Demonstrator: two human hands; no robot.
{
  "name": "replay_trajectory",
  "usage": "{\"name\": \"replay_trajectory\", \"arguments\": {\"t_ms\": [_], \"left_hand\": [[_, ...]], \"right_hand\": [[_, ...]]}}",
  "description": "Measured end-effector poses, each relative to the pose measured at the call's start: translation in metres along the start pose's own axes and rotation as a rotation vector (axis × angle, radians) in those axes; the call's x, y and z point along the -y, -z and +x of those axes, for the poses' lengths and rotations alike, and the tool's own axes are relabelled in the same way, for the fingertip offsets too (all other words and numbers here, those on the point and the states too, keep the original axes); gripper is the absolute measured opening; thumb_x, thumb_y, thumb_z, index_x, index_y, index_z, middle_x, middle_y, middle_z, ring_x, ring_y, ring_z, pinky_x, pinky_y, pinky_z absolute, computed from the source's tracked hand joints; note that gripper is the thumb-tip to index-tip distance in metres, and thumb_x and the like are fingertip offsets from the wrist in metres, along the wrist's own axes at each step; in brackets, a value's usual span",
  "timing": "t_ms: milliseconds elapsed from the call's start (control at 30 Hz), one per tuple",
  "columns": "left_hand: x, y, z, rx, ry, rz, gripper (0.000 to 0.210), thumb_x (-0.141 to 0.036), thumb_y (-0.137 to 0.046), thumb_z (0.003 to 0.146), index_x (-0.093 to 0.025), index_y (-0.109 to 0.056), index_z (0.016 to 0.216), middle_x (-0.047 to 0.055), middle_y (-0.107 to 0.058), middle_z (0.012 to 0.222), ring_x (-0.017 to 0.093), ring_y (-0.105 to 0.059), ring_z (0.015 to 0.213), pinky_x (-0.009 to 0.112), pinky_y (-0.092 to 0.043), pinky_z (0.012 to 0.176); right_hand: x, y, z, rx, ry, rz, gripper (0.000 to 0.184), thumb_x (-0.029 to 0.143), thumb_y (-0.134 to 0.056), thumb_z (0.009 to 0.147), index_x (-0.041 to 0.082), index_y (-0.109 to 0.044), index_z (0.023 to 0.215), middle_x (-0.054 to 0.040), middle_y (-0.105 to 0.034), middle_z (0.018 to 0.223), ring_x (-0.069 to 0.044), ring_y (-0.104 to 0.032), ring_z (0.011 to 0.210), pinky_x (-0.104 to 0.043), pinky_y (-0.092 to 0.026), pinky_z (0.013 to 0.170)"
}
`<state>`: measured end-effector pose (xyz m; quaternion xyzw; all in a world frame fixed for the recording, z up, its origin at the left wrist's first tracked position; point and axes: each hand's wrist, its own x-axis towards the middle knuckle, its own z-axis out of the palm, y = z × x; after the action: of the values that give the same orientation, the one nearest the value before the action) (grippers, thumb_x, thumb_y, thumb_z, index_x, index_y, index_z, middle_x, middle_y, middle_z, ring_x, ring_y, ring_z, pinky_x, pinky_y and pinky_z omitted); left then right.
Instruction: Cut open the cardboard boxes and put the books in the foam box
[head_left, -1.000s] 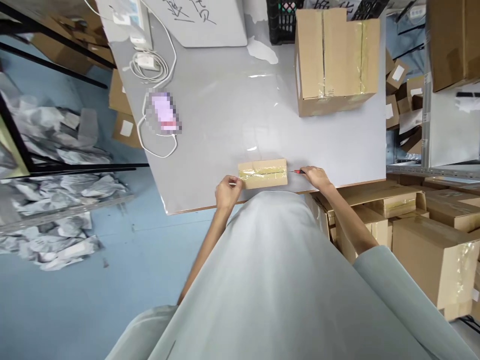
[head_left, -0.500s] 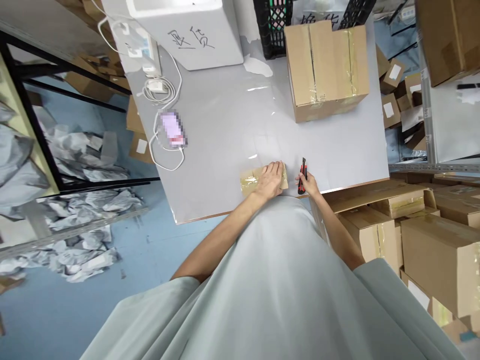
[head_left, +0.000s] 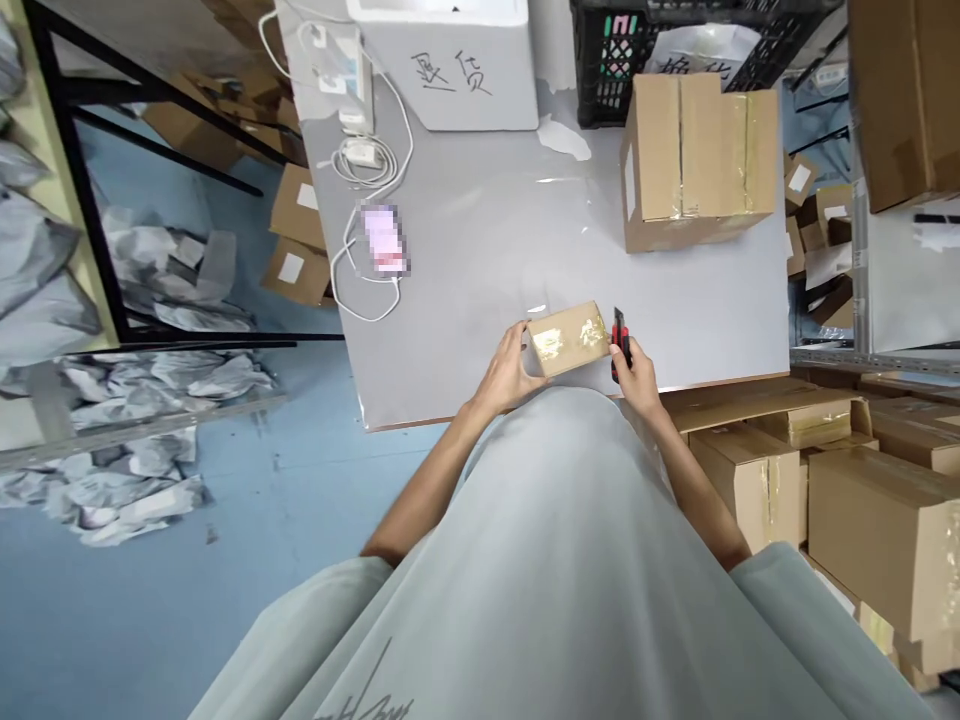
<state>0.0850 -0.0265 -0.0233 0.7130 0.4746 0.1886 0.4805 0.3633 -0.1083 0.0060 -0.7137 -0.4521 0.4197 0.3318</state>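
A small brown cardboard box [head_left: 570, 342] with shiny tape at both ends is tilted at the front edge of the grey table [head_left: 480, 230]. My left hand [head_left: 507, 372] grips the box at its left end, thumb below and fingers on the far side. In my right hand [head_left: 636, 372] is a red and black box cutter [head_left: 620, 350], its tip pointing away from me. The cutter is beside the right end of the box; whether they touch I cannot tell.
A larger taped carton [head_left: 697, 165] stands at the back right, before a black crate [head_left: 600, 70]. A white bin [head_left: 450, 90] is at the back. A phone [head_left: 385, 240] lies left on its white cable, near a power strip [head_left: 356, 85]. Stacked cartons [head_left: 877, 530] fill the right side.
My left hand has moved from the top of the small box to its left end, and the box has turned and tilted. The box cutter stays in my right hand. The view has shifted.
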Motion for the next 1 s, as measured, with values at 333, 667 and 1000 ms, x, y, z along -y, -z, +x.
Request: {"name": "replay_trajectory", "arguments": {"t_ms": [333,667,1000], "left_hand": [[0.009,0.032,0.002,-0.154,0.274,-0.289,0.051,-0.049,-0.073,0.095,-0.021,-0.071,0.138,0.013,-0.073,0.149,0.028,-0.071,0.136,0.041,-0.059,0.114],[0.026,0.052,0.027,-0.073,0.283,-0.424,0.023,-0.032,-0.082,0.084,-0.018,-0.086,0.102,0.011,-0.087,0.110,0.026,-0.082,0.100,0.038,-0.064,0.098],[0.027,0.053,0.031,-0.041,0.278,-0.389,0.021,-0.028,-0.081,0.084,-0.020,-0.089,0.102,0.009,-0.088,0.110,0.027,-0.083,0.099,0.038,-0.064,0.095]], "right_hand": [[0.046,-0.034,-0.009,-0.024,0.086,-0.503,0.055,0.049,-0.032,0.116,0.018,-0.064,0.148,-0.0206,-0.062,0.158,-0.031,-0.063,0.142,-0.042,-0.052,0.118],[0.102,-0.067,-0.043,0.210,-0.124,-0.574,0.051,0.046,-0.047,0.115,0.026,-0.061,0.160,-0.0080,-0.086,0.116,-0.030,-0.082,0.103,-0.038,-0.060,0.097],[0.126,-0.096,-0.033,0.288,-0.166,-0.797,0.055,0.042,-0.047,0.116,0.029,-0.053,0.169,-0.0106,-0.085,0.130,-0.036,-0.081,0.114,-0.041,-0.060,0.098]]}}
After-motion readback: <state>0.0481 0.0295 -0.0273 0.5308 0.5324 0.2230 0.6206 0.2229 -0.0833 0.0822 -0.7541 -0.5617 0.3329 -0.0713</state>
